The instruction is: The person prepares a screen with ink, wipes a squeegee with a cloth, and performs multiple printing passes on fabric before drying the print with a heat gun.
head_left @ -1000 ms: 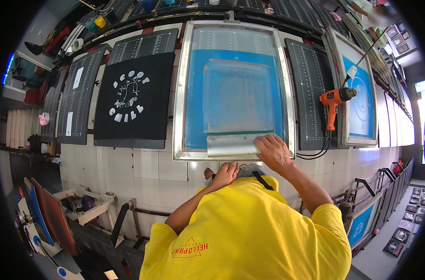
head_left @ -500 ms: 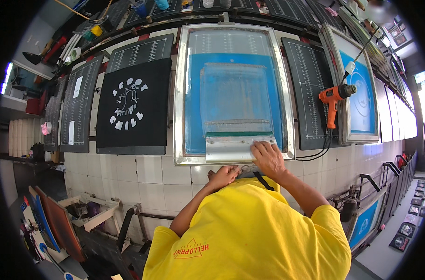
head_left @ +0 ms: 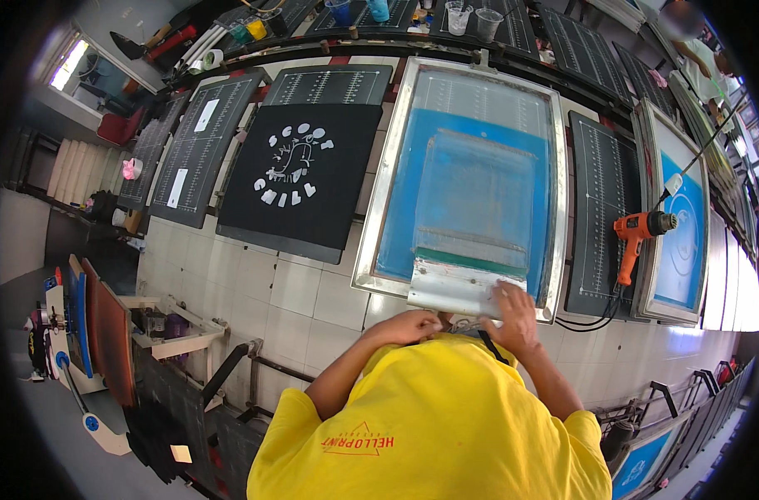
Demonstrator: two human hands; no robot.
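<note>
A metal-handled squeegee [head_left: 459, 287] with a green blade lies across the near end of a silver-framed printing screen [head_left: 383, 167]. My right hand [head_left: 517, 318] is at the squeegee's right end, fingers over the metal face and thumb by its lower edge. Translucent ink residue [head_left: 479, 183] is smeared over the blue mesh above the blade. My left hand [head_left: 409, 327] is closed just in front of my waist, left of the squeegee and apart from it; whatever its fingers hold, if anything, is hidden.
A black fabric piece with a white print [head_left: 329, 192] lies on a board to the left. An orange heat gun [head_left: 638, 233] with a black cord hangs at right, before another framed blue screen [head_left: 679, 208]. Cups [head_left: 489, 25] stand on the far boards.
The view has turned, so the screen and boards appear tilted and further right. My right hand's fingers look straighter on the squeegee. The squeegee keeps its place on the screen.
</note>
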